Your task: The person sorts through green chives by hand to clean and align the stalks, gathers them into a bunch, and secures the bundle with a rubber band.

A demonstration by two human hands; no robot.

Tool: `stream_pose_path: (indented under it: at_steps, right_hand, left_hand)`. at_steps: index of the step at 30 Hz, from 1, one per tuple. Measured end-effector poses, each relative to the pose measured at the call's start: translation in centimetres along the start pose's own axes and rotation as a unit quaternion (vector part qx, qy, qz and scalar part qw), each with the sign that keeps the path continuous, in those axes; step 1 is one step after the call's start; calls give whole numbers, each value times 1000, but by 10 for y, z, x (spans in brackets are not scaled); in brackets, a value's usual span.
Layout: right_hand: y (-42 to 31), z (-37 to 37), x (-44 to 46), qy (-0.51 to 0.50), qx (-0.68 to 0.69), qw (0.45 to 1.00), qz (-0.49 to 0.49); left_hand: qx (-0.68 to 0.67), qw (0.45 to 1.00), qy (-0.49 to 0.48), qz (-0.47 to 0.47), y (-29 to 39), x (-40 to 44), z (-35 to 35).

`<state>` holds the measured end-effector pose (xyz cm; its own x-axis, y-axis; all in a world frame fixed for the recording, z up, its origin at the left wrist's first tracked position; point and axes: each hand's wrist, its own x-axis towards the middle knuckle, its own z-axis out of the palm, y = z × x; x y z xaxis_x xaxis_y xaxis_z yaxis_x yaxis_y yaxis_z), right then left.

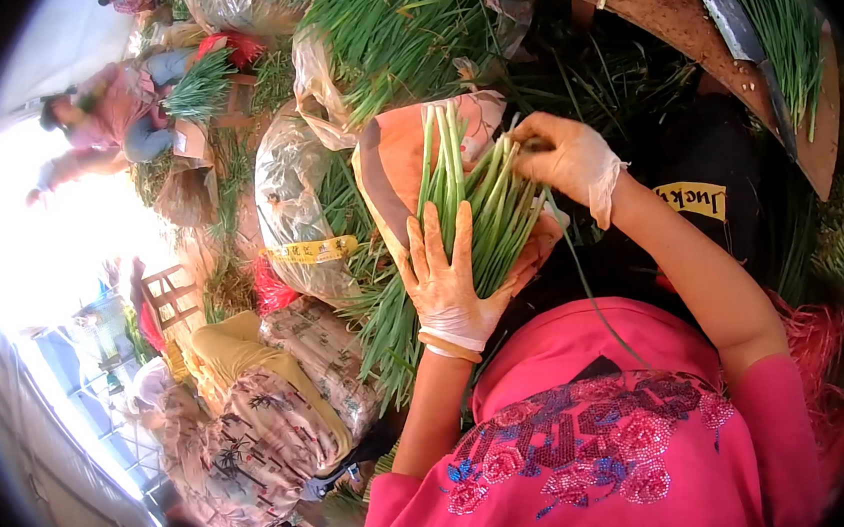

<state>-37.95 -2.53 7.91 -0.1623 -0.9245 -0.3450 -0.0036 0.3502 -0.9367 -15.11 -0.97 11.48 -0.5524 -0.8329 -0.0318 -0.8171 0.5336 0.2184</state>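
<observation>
A bunch of garlic chives (503, 218), pale stalk ends pointing up and away, rests on a cloth (388, 156) over my lap. My left hand (449, 286), in a thin whitish glove with a band at the wrist, lies on the bunch. Its fingers are stretched out and spread, with a few stalks passing between them. At the stalk ends on the right, my right hand (568, 158), also gloved, pinches some chives between thumb and fingers. One long green blade hangs below this hand across my pink shirt (600, 348).
A large knife (732, 21) lies on a brown board (661, 12) at upper right, beside more chives (772, 22). Big heaps of chives (392, 35) and a clear plastic bag (291, 195) are beyond my left hand. Other people (256, 429) sit at left.
</observation>
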Motion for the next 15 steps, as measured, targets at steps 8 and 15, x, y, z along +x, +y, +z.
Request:
stream_pose_path:
  at_steps: [8, 15]
  right_hand:
    - [-7, -27, 4, -2, 18, 1000, 21]
    - [3, 3, -3, -53, 37, 998, 13]
  left_hand:
    - [-10, 1000, 12, -3, -2, 0, 5]
    - [-7, 1000, 22, 8, -2, 0, 8]
